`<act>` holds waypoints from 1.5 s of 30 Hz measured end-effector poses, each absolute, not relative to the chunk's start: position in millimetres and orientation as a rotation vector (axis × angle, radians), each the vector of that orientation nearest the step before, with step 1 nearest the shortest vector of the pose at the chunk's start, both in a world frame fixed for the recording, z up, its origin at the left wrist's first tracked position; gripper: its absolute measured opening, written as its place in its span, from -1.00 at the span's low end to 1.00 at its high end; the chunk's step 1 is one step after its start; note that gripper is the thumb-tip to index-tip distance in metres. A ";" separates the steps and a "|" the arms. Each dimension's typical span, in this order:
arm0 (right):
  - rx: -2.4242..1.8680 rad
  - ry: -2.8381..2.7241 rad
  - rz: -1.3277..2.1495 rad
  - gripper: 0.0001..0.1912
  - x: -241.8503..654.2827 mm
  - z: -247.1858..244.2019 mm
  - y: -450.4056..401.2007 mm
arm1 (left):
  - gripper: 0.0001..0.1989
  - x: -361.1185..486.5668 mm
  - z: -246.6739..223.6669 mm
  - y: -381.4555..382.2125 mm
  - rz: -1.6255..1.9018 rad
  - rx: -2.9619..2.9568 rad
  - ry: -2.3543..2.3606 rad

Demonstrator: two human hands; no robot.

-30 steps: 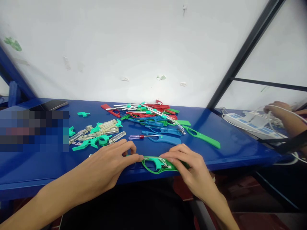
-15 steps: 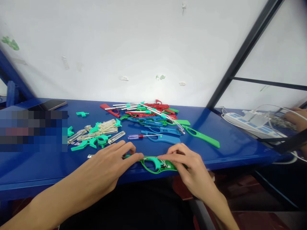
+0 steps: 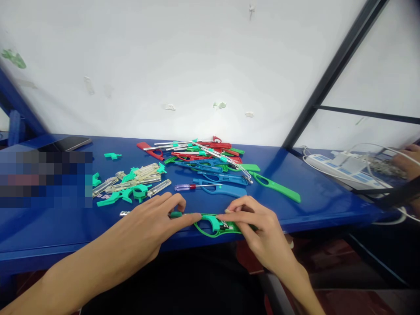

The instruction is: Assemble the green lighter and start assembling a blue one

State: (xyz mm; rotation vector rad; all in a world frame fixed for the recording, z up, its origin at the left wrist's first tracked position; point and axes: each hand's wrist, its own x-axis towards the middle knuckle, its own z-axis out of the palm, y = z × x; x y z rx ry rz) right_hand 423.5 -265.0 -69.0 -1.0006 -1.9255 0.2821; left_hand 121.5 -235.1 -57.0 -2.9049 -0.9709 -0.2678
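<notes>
A green gas lighter casing lies at the table's front edge, its inner side facing up. Inside it I see a teal trigger, thin wires and a small dark part. A metal tube pokes out left of my left hand, which curls over the tube and casing, thumb pressing on the casing by the trigger. My right hand grips the casing's handle end, its index fingertip on the wires. Part of the handle is hidden under my right fingers.
Behind my hands lie a purple-handled screwdriver, a blue casing half, and a pile of red, blue and green casings with metal tubes. At left are teal triggers and clear fuel tanks. A power strip sits right, near another person's hand.
My left thumb has slid slightly right along the casing, toward the trigger. My right fingers have shifted only a little, and the casing stays nearly in place.
</notes>
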 end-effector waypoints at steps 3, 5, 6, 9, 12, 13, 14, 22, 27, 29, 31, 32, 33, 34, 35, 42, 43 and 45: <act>-1.016 -1.928 0.284 -0.53 423.3 -68.1 -265.3 | 0.16 122.2 -56.4 -234.8 -0.302 -2.892 -0.964; -1.028 -1.930 0.281 -0.54 423.0 -67.5 -265.5 | 0.16 121.8 -56.7 -233.8 -0.330 -2.880 -0.960; -1.035 -1.933 0.279 -0.54 422.9 -67.3 -265.6 | 0.15 121.3 -57.1 -233.1 -0.344 -2.877 -0.954; -1.046 -1.952 0.269 -0.53 422.8 -66.9 -265.4 | 0.14 119.4 -58.9 -230.5 -0.360 -2.887 -0.931; -1.037 -1.967 0.256 -0.52 423.2 -67.0 -265.1 | 0.16 118.0 -60.0 -229.1 -0.326 -2.899 -0.935; -1.032 -1.968 0.255 -0.52 423.4 -67.1 -265.1 | 0.17 117.7 -60.0 -229.1 -0.312 -2.898 -0.942; -1.029 -1.969 0.258 -0.52 423.5 -67.3 -265.1 | 0.17 117.5 -59.9 -229.3 -0.299 -2.897 -0.944; -1.060 -1.823 0.239 -0.68 421.1 -72.2 -263.9 | 0.11 119.6 -59.2 -231.7 -0.309 -2.827 -0.918; -1.097 -1.689 0.021 -0.75 416.0 -79.1 -260.7 | -0.04 126.6 -54.8 -232.7 -0.415 -2.791 -0.887; -1.108 -1.690 -0.082 -0.73 415.0 -81.9 -259.7 | -0.09 128.3 -51.7 -233.2 -0.424 -2.784 -0.888; -1.104 -1.690 -0.186 -0.72 415.7 -85.0 -258.8 | -0.14 128.9 -48.8 -233.7 -0.435 -2.779 -0.888; -1.098 -1.683 -0.238 -0.72 416.7 -86.6 -258.3 | -0.15 129.1 -47.6 -234.0 -0.440 -2.779 -0.885; -1.090 -1.675 -0.288 -0.72 417.9 -88.2 -257.7 | -0.17 129.2 -46.6 -234.2 -0.445 -2.782 -0.882; -1.084 -1.671 -0.332 -0.73 419.3 -89.9 -257.1 | -0.18 129.3 -45.8 -234.4 -0.446 -2.786 -0.880; -1.081 -1.669 -0.368 -0.73 420.5 -91.4 -256.4 | -0.20 129.6 -45.2 -234.5 -0.441 -2.790 -0.882; -1.124 -1.696 -0.244 -0.76 423.0 -92.6 -255.6 | -0.33 132.0 -40.7 -233.9 -0.424 -2.799 -0.893; -1.128 -1.666 -0.167 -0.77 424.1 -91.6 -256.0 | -0.35 131.9 -40.3 -233.9 -0.416 -2.797 -0.899; -1.120 -1.580 -0.038 -0.79 428.5 -90.6 -255.9 | -0.38 131.2 -40.4 -233.7 -0.393 -2.794 -0.894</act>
